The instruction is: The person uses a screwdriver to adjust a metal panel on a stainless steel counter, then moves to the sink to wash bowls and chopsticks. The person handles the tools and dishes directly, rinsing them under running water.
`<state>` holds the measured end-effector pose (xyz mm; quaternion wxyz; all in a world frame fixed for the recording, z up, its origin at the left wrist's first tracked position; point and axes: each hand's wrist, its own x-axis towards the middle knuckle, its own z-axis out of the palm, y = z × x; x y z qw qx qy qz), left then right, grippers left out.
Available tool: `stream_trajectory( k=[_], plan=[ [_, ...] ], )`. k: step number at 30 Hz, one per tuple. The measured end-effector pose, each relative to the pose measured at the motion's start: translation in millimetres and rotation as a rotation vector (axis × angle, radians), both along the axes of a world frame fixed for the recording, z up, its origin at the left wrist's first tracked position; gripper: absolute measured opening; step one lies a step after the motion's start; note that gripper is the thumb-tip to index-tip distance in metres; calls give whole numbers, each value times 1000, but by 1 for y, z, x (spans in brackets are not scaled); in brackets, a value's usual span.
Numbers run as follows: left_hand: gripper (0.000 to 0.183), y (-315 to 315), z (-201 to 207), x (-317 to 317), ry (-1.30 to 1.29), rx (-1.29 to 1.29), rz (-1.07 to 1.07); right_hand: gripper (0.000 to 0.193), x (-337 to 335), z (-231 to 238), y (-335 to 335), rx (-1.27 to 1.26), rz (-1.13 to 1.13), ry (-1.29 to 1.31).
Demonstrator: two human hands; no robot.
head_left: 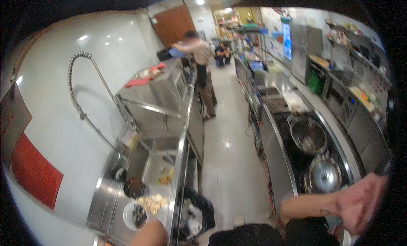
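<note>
1. Fingers of the right hand [360,207] are blurred at the right edge of view, so it cannot be told whether they are clenched, released or closed on something.
2. The near pot [314,174] is set on the cooktop [291,155], just beside that hand; contact between the two cannot be confirmed. Its rim is best treated as hot, since no heat can be judged by eye.
3. The far pot [308,136] is placed right behind it. Care should be taken that neither is nudged into the other.
4. The right forearm [311,207] is stretched low in front of the near pot. It should be held clear of the rim while the hand is used.
5. Of the left arm [149,236], only a blurred patch of skin is shown, beside the white bowl [125,214]; the left hand is out of view, so its state cannot be told. The elbow should be tucked in, lest the bowl or the pale pieces [153,203] be swept aside.
6. The aisle [229,161] is shared with a standing person [202,55] farther along; wide swings should be avoided.
</note>
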<state>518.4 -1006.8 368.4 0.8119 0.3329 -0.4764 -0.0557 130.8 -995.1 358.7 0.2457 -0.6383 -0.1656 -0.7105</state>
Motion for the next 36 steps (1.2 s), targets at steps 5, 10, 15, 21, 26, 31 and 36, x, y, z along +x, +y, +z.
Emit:
stream_trajectory(
  k=[5, 10, 15, 21, 26, 31, 36],
  plan=[
    [17, -66, -122, -34, 207, 195, 77, 33, 62, -124, -171, 641, 725, 116],
    [28, -252, -247, -54, 735, 462, -57, 27, 190, -274, -309, 1347, 178, 1049],
    [29, -427, -285, -19, 774, 510, -286, 23, 224, -315, -438, 1485, 235, 1097],
    [32, -664, -262, 25, 602, 506, -678, 36, 244, -295, -648, 1782, 857, 669],
    [28, -829, -286, 74, 758, 848, -842, 40, 261, -311, -805, 1793, 889, 579],
    [17, -1015, -375, 100, 1004, 862, -919, 42, 285, -355, -970, 1733, 608, 702],
    [16, -1248, -479, 115, 1129, 875, -1026, 38, 324, -444, -1185, 1728, 164, 830]
  ],
)
